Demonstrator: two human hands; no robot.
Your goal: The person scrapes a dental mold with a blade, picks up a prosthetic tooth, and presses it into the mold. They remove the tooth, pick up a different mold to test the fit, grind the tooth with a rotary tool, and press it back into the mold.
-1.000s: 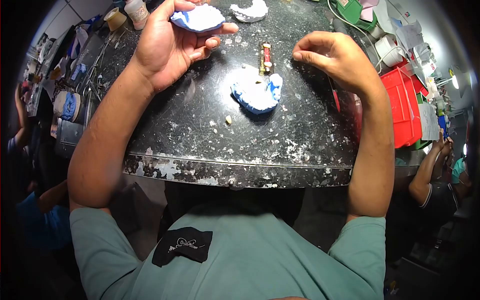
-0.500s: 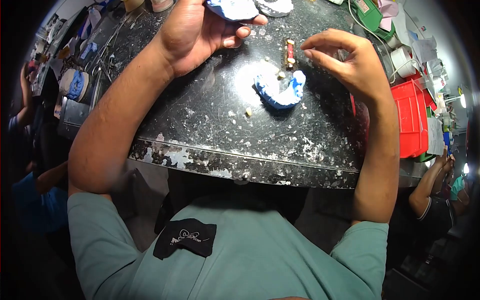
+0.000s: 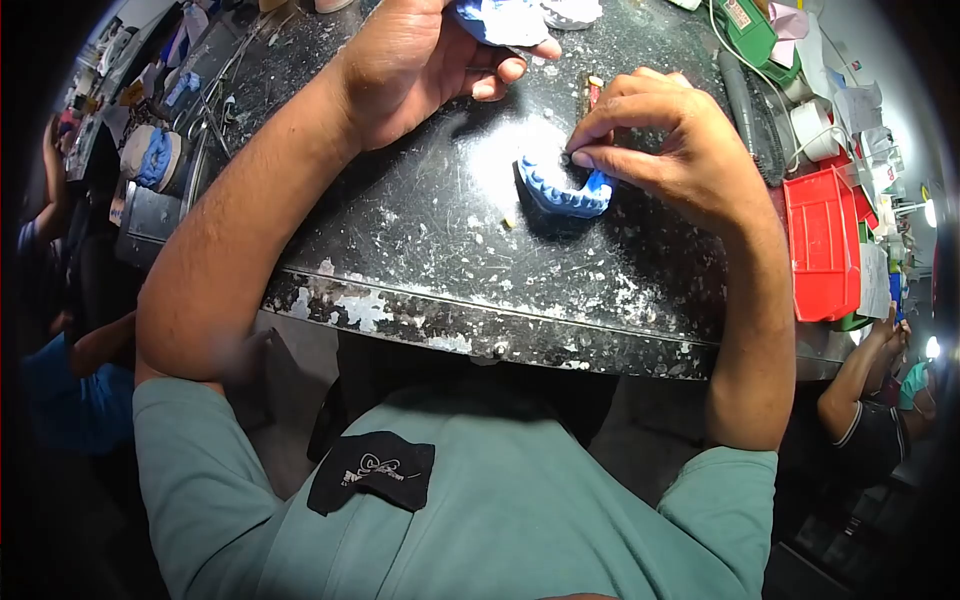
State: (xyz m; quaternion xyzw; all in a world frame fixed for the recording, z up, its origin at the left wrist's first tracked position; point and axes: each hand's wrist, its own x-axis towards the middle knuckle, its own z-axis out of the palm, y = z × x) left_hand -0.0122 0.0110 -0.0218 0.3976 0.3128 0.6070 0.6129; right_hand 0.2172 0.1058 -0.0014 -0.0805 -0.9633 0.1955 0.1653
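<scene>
My left hand holds a blue dental model at the top edge, palm upward. On the black worktop lies a U-shaped blue model with teeth. My right hand is over its right arm, thumb and forefinger pinched together; whatever lies between the fingertips is too small or hidden to make out. Partly behind those fingers is a narrow red strip with pale pieces. One small yellowish piece rests left of the U-shaped model. A whitish model sits at the top.
A red bin, a white roll and a green box stand on the right, with a dark cylindrical tool. A round model with blue is at the left. Other people are at both sides.
My right hand has moved left and down onto the U-shaped model, and its fingertips have closed together. My left hand, still holding its model, has shifted slightly right in view.
</scene>
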